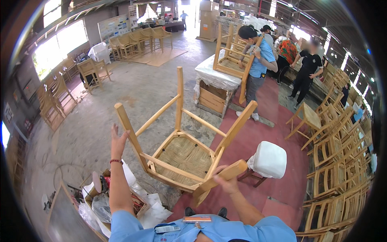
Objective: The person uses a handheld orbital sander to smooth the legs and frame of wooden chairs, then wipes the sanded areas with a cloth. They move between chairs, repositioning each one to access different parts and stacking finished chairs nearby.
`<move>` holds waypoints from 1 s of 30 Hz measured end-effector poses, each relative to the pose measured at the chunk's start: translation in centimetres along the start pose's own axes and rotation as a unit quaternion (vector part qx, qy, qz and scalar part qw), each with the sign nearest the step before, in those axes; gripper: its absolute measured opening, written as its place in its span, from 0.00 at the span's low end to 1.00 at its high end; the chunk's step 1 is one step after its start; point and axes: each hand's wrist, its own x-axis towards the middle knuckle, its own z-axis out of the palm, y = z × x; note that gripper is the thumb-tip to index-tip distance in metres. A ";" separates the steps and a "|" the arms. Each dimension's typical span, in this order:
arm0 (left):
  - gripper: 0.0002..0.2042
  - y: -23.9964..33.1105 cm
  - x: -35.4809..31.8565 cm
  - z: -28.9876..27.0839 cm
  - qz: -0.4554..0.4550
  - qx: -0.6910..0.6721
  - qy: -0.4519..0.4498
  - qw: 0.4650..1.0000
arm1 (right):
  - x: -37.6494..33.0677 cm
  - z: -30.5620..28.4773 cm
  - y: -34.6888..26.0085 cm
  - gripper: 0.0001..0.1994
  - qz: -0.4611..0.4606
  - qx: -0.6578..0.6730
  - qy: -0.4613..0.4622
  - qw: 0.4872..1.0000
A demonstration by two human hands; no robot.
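Observation:
A light wooden chair (pixel 183 155) with a woven straw seat is turned upside down in front of me, its legs pointing up. My left hand (pixel 118 141) is raised with fingers spread beside the chair's near-left leg, touching or just next to it. My right hand (pixel 225 181) grips the chair's near-right leg close to its end. A red bead bracelet sits on my left wrist.
A white padded stool (pixel 268 160) stands to my right on red matting. A cardboard box (pixel 98 197) of bags and scraps sits at lower left. Another person (pixel 258 64) handles a chair on a wrapped crate (pixel 215 86). Stacked chairs (pixel 338 161) line the right side.

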 end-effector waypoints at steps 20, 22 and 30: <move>0.08 23.0 4.5 12.6 -0.056 -0.292 -0.168 0.940 | 5.7 -11.3 -23.0 0.13 -0.149 -0.048 0.305 0.939; 0.08 25.1 4.8 13.9 -0.057 -0.308 -0.200 0.929 | 4.9 -12.6 -26.3 0.14 -0.132 -0.091 0.320 0.934; 0.10 31.6 0.4 23.7 -0.096 -0.405 -0.320 0.851 | -0.1 -21.0 -35.6 0.15 -0.156 -0.197 0.360 0.899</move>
